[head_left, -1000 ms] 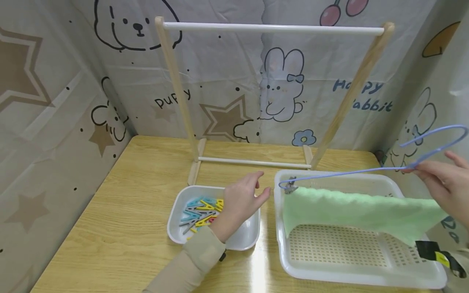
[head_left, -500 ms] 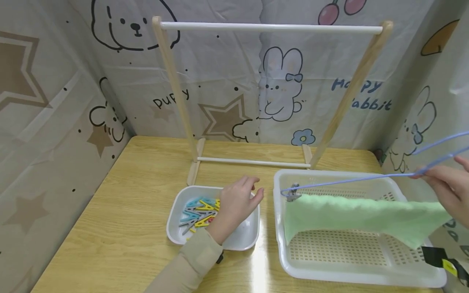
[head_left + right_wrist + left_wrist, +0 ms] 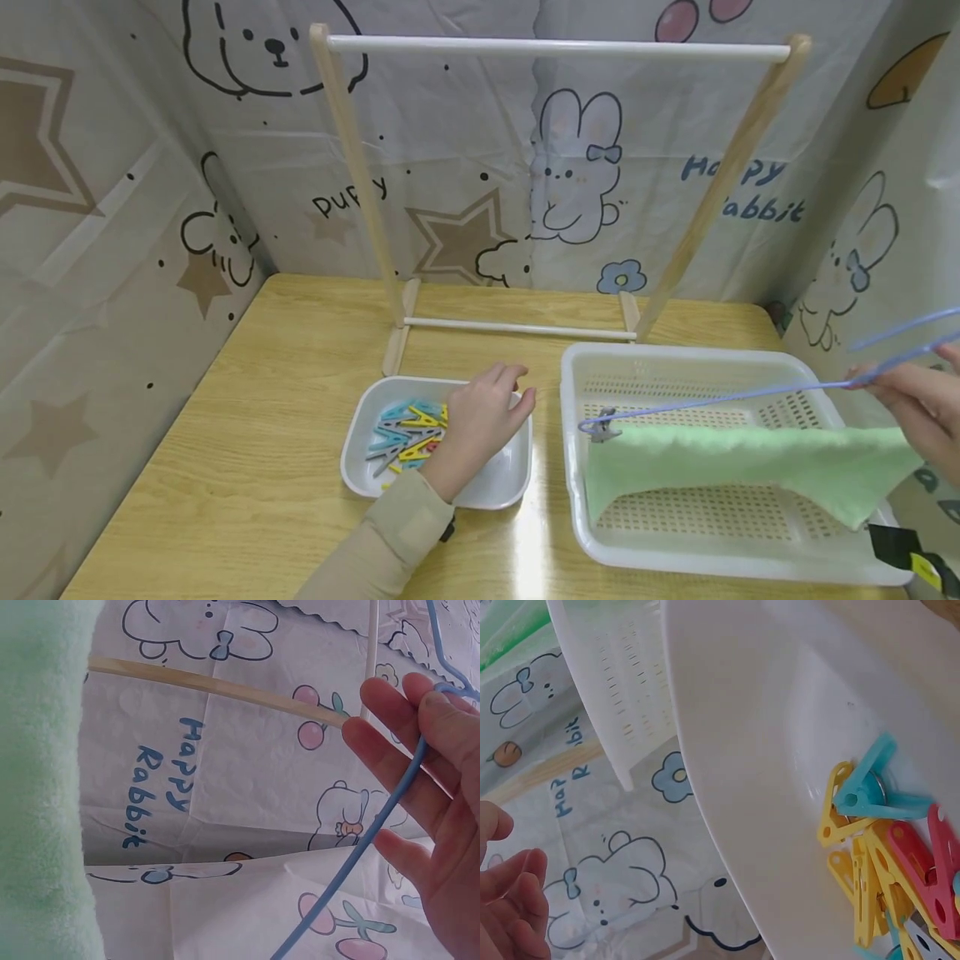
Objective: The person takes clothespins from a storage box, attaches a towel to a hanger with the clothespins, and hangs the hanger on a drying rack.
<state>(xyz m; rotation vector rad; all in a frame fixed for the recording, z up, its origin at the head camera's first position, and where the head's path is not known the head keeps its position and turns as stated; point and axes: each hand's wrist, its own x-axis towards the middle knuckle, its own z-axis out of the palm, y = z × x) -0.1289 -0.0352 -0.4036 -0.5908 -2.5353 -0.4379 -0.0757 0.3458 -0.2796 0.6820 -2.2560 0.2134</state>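
Note:
My right hand (image 3: pixel 918 400) pinches a blue wire clothes hanger (image 3: pixel 720 400) near the base of its hook, between thumb and fingers. From the hanger droops a light green towel (image 3: pixel 697 458), low over the white basket. A grey clothespin (image 3: pixel 602 427) clips the towel at the hanger's left end. My left hand (image 3: pixel 480 429), fingers loosely bent and holding nothing, hovers above the right part of a white tray (image 3: pixel 360 483). Several clothespins (image 3: pixel 408 433) in yellow, blue, grey and red lie in that tray; the left wrist view shows yellow clothespins (image 3: pixel 862 870) up close.
A wooden rack with a white top bar (image 3: pixel 555 48) and a lower bar (image 3: pixel 517 329) stands at the back of the wooden table (image 3: pixel 247 400). The white perforated basket (image 3: pixel 577 525) sits front right. Printed cloth walls (image 3: pixel 465 125) enclose the table.
The right hand has moved slightly right and down, and the hanger with the towel has sunk lower over the basket. My left hand has shifted only a little to the left.

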